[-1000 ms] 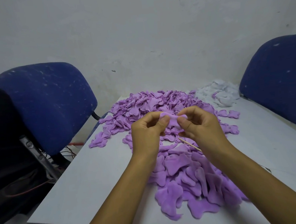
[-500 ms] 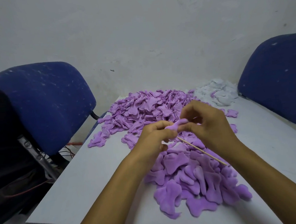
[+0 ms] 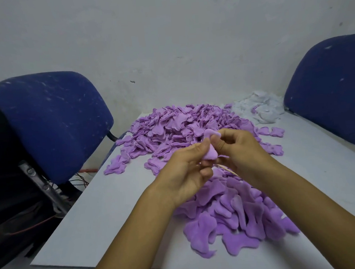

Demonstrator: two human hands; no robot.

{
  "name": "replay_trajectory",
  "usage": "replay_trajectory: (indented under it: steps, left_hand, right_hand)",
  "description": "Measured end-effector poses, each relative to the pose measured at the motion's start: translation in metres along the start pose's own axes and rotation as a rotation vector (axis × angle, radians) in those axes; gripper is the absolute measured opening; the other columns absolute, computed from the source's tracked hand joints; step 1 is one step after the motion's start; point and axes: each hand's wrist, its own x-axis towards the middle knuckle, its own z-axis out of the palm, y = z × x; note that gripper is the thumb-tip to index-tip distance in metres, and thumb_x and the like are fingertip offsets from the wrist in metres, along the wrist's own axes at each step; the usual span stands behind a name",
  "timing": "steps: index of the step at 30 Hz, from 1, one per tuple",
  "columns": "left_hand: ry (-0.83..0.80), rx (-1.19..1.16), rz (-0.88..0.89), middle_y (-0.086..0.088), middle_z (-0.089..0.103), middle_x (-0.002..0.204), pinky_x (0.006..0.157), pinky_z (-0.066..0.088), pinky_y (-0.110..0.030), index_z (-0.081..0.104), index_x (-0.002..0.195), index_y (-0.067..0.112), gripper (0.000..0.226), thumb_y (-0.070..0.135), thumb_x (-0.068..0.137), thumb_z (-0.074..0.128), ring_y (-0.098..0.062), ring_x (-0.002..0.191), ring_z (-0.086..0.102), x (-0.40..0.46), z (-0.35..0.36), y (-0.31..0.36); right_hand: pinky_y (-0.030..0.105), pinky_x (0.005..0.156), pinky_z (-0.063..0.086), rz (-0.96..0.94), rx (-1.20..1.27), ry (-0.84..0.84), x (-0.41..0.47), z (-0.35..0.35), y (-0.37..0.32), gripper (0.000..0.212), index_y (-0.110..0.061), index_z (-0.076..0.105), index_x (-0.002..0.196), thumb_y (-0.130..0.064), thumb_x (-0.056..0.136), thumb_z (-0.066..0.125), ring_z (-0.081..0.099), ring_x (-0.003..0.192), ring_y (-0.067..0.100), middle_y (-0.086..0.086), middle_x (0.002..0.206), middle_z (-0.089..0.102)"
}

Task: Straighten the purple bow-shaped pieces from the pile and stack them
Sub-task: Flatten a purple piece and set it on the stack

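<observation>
A large pile of purple bow-shaped pieces (image 3: pixel 178 128) covers the far middle of the white table (image 3: pixel 106 206). A second heap of purple pieces (image 3: pixel 236 212) lies close to me, under my wrists. Above the gap between them my left hand (image 3: pixel 187 171) and my right hand (image 3: pixel 238 149) both pinch one purple bow piece (image 3: pixel 210 151), which stands nearly upright and twisted. A thin wooden stick (image 3: pixel 227 170) pokes out below my right hand, which seems to hold it as well.
White scraps (image 3: pixel 261 109) are heaped at the table's far right corner. Blue chairs stand at the left (image 3: pixel 51 120) and at the right (image 3: pixel 333 87). A dark object with wires (image 3: pixel 12 188) sits left of the table. A grey wall rises behind.
Both hands have turned the held piece from lying crosswise to standing nearly upright, with one lobe now above my fingers. The piles on the table have not changed.
</observation>
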Motion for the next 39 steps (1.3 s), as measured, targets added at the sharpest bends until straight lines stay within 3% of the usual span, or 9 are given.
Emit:
replay_trajectory:
  steps: [5,11,14,19,22,26,29,33,39]
  left_hand:
    - [-0.064,-0.311,-0.095,-0.001,0.041,0.067,0.043,0.023,-0.014,0.063,0.104,0.004,0.033,0.025,0.079,0.065,-0.007,0.052,0.032,0.001,0.002,-0.003]
    - [0.107,-0.100,0.052,-0.003,0.060,0.060,0.040,0.042,-0.010,0.073,0.059,0.009,0.018,0.021,0.070,0.066,-0.004,0.045,0.051,0.008,-0.003,-0.001]
    - [0.107,-0.032,0.048,-0.002,0.063,0.059,0.040,0.043,-0.011,0.072,0.054,0.012,0.016,0.019,0.068,0.067,-0.003,0.043,0.053,0.005,-0.004,-0.001]
    - [-0.182,-0.229,-0.067,0.004,0.041,0.047,0.042,0.019,-0.015,0.066,0.079,0.012,0.022,0.033,0.082,0.063,-0.005,0.045,0.023,-0.006,0.005,-0.004]
    - [-0.386,-0.330,-0.116,0.003,0.030,0.047,0.044,0.017,-0.019,0.067,0.089,0.011,0.020,0.031,0.087,0.064,-0.007,0.047,0.019,-0.010,0.007,-0.002]
    - [-0.442,-0.270,-0.153,0.002,0.026,0.051,0.043,0.017,-0.020,0.060,0.097,0.011,0.028,0.035,0.085,0.068,-0.009,0.048,0.020,-0.011,0.004,0.002]
    - [-0.220,-0.037,-0.068,0.000,0.040,0.062,0.045,0.030,-0.019,0.060,0.107,0.013,0.041,0.040,0.078,0.071,-0.011,0.056,0.033,-0.006,0.006,0.001]
    - [0.238,0.277,0.205,-0.012,0.062,0.082,0.065,0.051,-0.026,0.058,0.084,0.010,0.009,0.009,0.087,0.066,-0.021,0.074,0.058,0.007,0.000,-0.008]
    - [0.324,0.556,0.386,-0.003,0.069,0.076,0.055,0.050,-0.020,0.069,0.085,0.011,0.013,0.000,0.088,0.063,-0.014,0.066,0.065,0.007,-0.011,0.004]
  right_hand:
    - [0.023,0.056,0.055,0.039,0.112,0.113,0.006,0.006,-0.003,0.013,-0.001,0.064,0.090,-0.011,0.095,0.058,0.061,0.061,0.020,0.016,0.076,0.063]
    - [0.019,0.050,0.052,0.026,0.094,0.159,0.012,0.003,-0.005,0.009,-0.005,0.067,0.088,-0.008,0.094,0.061,0.056,0.048,0.007,-0.004,0.054,0.060]
    - [0.025,0.057,0.057,0.020,0.054,0.163,0.012,0.002,-0.002,0.009,-0.005,0.068,0.087,-0.010,0.093,0.063,0.056,0.053,0.010,-0.002,0.055,0.060]
    - [0.025,0.054,0.053,0.031,0.083,0.183,0.010,0.008,-0.005,0.012,-0.005,0.066,0.083,-0.012,0.094,0.063,0.054,0.062,0.020,0.009,0.068,0.061]
    - [0.023,0.049,0.049,0.004,0.115,0.171,0.009,0.011,-0.012,0.016,-0.007,0.064,0.078,-0.012,0.094,0.062,0.053,0.065,0.022,0.013,0.071,0.058]
    - [0.021,0.047,0.047,-0.033,0.102,0.166,0.008,0.011,-0.014,0.022,-0.011,0.064,0.072,-0.011,0.094,0.063,0.051,0.061,0.018,0.012,0.069,0.055]
    - [0.023,0.049,0.050,-0.017,0.090,0.171,0.007,0.001,-0.011,0.020,-0.006,0.064,0.075,-0.006,0.094,0.061,0.055,0.054,0.013,0.008,0.066,0.055]
    - [0.026,0.061,0.056,0.024,0.035,0.084,0.004,-0.006,-0.002,0.020,-0.009,0.064,0.074,-0.004,0.093,0.063,0.060,0.067,0.019,0.005,0.067,0.060]
    - [0.030,0.063,0.057,0.061,-0.083,-0.035,-0.001,-0.016,0.000,0.008,-0.014,0.064,0.094,-0.008,0.090,0.068,0.071,0.074,0.018,0.007,0.078,0.069]
